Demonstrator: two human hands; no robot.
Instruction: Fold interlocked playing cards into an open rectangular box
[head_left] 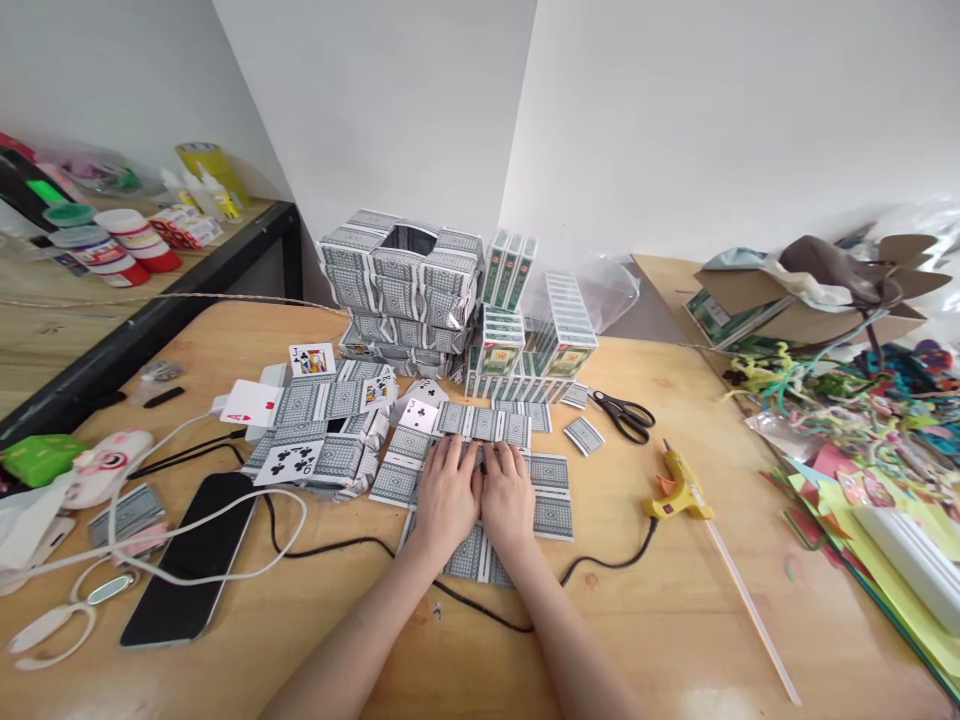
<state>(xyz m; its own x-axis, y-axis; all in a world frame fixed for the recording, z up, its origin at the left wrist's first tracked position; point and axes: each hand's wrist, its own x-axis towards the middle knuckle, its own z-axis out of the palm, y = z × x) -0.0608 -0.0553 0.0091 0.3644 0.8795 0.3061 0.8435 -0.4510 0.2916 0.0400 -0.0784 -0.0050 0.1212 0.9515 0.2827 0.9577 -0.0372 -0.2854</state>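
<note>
My left hand [448,490] and my right hand [508,490] lie side by side, fingers stretched forward, pressing flat on a cross-shaped sheet of patterned playing cards [553,500]. The thumbs nearly meet in the middle. A three of clubs [417,414] shows face up at the sheet's upper left. To the left stands a partly built piece of cards [341,462], with a six of clubs [291,463] and an ace of hearts [251,403] lying on it. Behind rises a box-like card stack [405,290] with a square opening on top.
Boxed card decks [501,345] stand behind my hands. Scissors [625,415] and a yellow glue gun [681,485] with a clear glue stick lie to the right, its black cable running below my wrists. A phone [191,560] and white cable lie left; coloured paper [862,520] sits far right.
</note>
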